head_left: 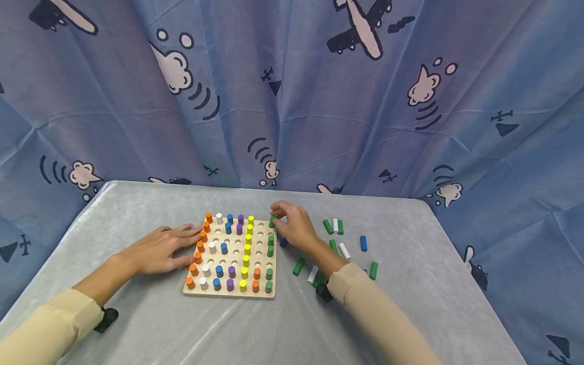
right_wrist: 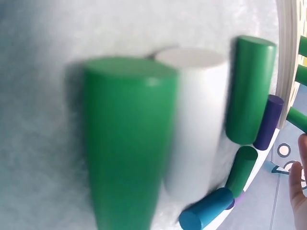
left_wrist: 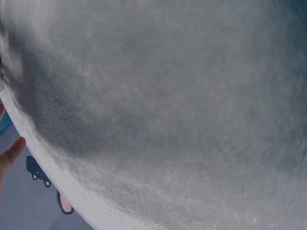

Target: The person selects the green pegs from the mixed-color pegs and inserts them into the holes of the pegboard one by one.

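A wooden pegboard (head_left: 228, 295) lies on the table, with colored pegs standing in many of its holes. My right hand (head_left: 294, 225) pinches a green peg (head_left: 271, 221) at the board's far right corner. The right wrist view shows this green peg (right_wrist: 297, 119) slanting near the fingertips (right_wrist: 295, 179). My left hand (head_left: 157, 249) rests by the board's left side, fingers extended toward the orange pegs (head_left: 200, 247). Below the held peg, other green pegs (head_left: 270, 251) stand in the right column. Part of a left finger (left_wrist: 13, 152) shows at the left wrist view's edge.
Loose green, white, blue and purple pegs lie right of the board, including a blue peg (head_left: 363, 243) and a green peg (head_left: 373, 270). A purple peg (head_left: 284, 242) lies close to the board's right edge. A patterned blue curtain (head_left: 301, 101) hangs behind the table.
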A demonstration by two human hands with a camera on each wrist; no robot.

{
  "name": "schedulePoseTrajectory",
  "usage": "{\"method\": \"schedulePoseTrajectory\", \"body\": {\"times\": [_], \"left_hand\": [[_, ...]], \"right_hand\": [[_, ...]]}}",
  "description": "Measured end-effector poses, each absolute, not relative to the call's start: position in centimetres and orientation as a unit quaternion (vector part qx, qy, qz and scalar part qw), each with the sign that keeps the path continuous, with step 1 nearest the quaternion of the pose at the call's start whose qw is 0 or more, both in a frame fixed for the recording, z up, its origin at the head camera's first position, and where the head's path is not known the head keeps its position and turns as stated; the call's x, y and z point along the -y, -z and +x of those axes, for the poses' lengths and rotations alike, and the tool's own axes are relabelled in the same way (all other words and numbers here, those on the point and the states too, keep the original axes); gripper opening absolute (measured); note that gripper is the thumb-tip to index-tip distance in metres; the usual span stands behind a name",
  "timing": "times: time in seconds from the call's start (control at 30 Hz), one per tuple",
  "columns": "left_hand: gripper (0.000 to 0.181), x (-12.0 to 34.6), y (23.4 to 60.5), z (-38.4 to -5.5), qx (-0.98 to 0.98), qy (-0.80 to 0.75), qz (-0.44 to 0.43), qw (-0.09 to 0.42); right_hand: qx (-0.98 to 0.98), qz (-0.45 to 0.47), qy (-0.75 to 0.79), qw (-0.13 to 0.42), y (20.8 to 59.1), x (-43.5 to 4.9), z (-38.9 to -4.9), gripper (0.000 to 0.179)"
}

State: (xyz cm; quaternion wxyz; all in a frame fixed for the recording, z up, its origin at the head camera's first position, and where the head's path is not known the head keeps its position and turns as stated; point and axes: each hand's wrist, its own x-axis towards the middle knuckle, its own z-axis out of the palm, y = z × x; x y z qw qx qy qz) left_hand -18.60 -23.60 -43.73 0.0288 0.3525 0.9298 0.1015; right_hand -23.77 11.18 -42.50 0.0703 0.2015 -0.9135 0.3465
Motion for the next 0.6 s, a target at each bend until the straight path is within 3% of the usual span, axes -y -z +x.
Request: {"method": "schedulePoseTrajectory", "body": {"times": [0.37,0.6], "left_hand": [[0.065,23.54,43.53,-18.45,-0.932,-0.095,0.348,0.036],[0.064,23.69,43.66,-18.43,-0.932,-0.098,0.348,0.033]], "right_hand": [[0.924,0.193,-0.328,0.047,42.75,-11.05,-23.66,0.025],[0.929,0.196,-0.313,0.015,42.52,-11.26,-23.88,0.033]]}}
